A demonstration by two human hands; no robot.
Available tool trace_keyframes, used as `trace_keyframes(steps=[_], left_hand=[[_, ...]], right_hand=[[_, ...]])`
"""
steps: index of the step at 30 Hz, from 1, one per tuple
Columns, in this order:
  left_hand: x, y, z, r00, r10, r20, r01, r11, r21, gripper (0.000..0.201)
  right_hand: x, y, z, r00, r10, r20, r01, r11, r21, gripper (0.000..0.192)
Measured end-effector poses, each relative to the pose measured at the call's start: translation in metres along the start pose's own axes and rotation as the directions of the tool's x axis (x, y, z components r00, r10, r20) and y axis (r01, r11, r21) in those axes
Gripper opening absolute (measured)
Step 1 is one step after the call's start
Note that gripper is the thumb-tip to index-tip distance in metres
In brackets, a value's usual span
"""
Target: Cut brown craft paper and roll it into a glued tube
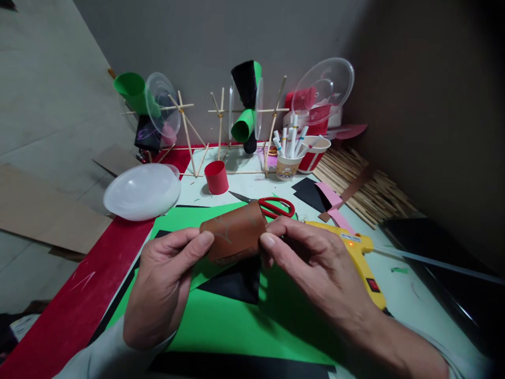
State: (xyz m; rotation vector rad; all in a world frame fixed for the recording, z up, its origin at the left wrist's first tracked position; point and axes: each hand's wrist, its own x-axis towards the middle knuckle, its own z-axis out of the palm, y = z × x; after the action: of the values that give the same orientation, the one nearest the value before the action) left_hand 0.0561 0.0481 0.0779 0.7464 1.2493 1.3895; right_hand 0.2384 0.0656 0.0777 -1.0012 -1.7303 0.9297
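Note:
Between my two hands is a brown paper tube (pixel 236 232) with faint grey lines drawn on it, lying roughly sideways. My left hand (pixel 168 279) pinches its left end between thumb and fingers. At the tube's right end, my right hand (pixel 315 263) pinches the edge the same way. Beneath them lie green paper sheets (pixel 221 326) and a black paper piece (pixel 239 281). Red-handled scissors (pixel 282 208) rest just behind the tube, partly hidden by it. A yellow glue gun (pixel 366 268) with a lit orange light and a clear glue stick lies beside my right hand.
Stick frames (pixel 189 139) carrying green and black paper cones (pixel 246 87) stand along the wall. A red paper tube (pixel 216 178), a white plastic bowl (pixel 142 192), a paper cup (pixel 288 167) of white rolls and a pile of wooden sticks (pixel 355 179) surround the work area.

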Motion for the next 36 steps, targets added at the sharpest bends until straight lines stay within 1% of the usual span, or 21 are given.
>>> trace_keyframes(steps=[4, 6, 10, 12, 15, 16, 19, 21, 24, 26, 29, 32, 33, 34, 36], left_hand=[[-0.001, -0.001, -0.003, 0.997, 0.077, 0.007, -0.077, 0.997, 0.025, 0.023], [-0.001, -0.002, -0.005, 0.995, 0.094, 0.021, -0.095, 0.995, 0.030, 0.020], [-0.002, -0.007, -0.004, 0.996, 0.082, 0.037, -0.083, 0.996, 0.018, 0.017], [-0.002, -0.010, -0.002, 0.996, 0.066, 0.057, -0.065, 0.998, -0.016, 0.013], [-0.002, -0.016, 0.000, 0.988, 0.091, 0.125, -0.086, 0.995, -0.042, 0.025], [-0.002, -0.017, 0.001, 0.985, 0.104, 0.135, -0.101, 0.994, -0.035, 0.026], [0.000, -0.018, 0.001, 0.989, 0.115, 0.095, -0.117, 0.993, 0.011, 0.023], [0.001, -0.016, 0.000, 0.992, 0.109, 0.063, -0.111, 0.994, 0.025, 0.024], [0.003, -0.011, -0.001, 0.994, 0.103, 0.048, -0.104, 0.995, 0.010, 0.026], [0.004, -0.008, -0.001, 0.995, 0.089, 0.048, -0.088, 0.996, -0.011, 0.028], [0.005, -0.004, -0.001, 0.997, 0.054, 0.055, -0.052, 0.998, -0.040, 0.031], [0.008, -0.002, -0.003, 0.998, 0.027, 0.060, -0.023, 0.998, -0.066, 0.032], [0.009, -0.001, -0.004, 0.998, 0.016, 0.058, -0.011, 0.997, -0.078, 0.031], [0.009, 0.000, -0.005, 0.998, 0.002, 0.057, 0.004, 0.996, -0.091, 0.031], [0.011, 0.002, -0.006, 0.998, -0.025, 0.060, 0.032, 0.992, -0.120, 0.029]], right_hand=[[-0.003, 0.002, 0.004, 1.000, 0.005, -0.015, -0.005, 1.000, 0.005, 0.028], [-0.005, 0.003, 0.006, 0.999, -0.018, -0.033, 0.018, 1.000, -0.005, 0.027], [-0.005, 0.004, 0.009, 0.995, -0.069, -0.073, 0.067, 0.997, -0.030, 0.025], [-0.005, 0.005, 0.010, 0.993, -0.065, -0.095, 0.062, 0.997, -0.035, 0.026], [-0.005, 0.008, 0.012, 0.992, -0.043, -0.120, 0.040, 0.999, -0.034, 0.025], [-0.005, 0.009, 0.013, 0.992, -0.041, -0.120, 0.038, 0.999, -0.030, 0.024], [-0.005, 0.012, 0.014, 0.994, -0.059, -0.090, 0.057, 0.998, -0.019, 0.024], [-0.004, 0.012, 0.013, 0.997, -0.062, -0.040, 0.061, 0.998, -0.009, 0.025], [-0.005, 0.009, 0.008, 0.997, -0.048, 0.057, 0.048, 0.999, -0.006, 0.025], [-0.006, 0.005, 0.006, 0.995, -0.070, 0.074, 0.073, 0.997, -0.035, 0.020], [-0.007, 0.001, 0.005, 0.988, -0.156, 0.023, 0.157, 0.981, -0.111, 0.015], [-0.008, 0.001, 0.005, 0.955, -0.292, -0.048, 0.276, 0.938, -0.210, 0.014], [-0.008, 0.002, 0.005, 0.944, -0.321, -0.073, 0.295, 0.924, -0.244, 0.014], [-0.008, 0.002, 0.004, 0.941, -0.324, -0.100, 0.289, 0.919, -0.268, 0.015], [-0.007, 0.003, 0.001, 0.952, -0.262, -0.160, 0.216, 0.941, -0.260, 0.017]])
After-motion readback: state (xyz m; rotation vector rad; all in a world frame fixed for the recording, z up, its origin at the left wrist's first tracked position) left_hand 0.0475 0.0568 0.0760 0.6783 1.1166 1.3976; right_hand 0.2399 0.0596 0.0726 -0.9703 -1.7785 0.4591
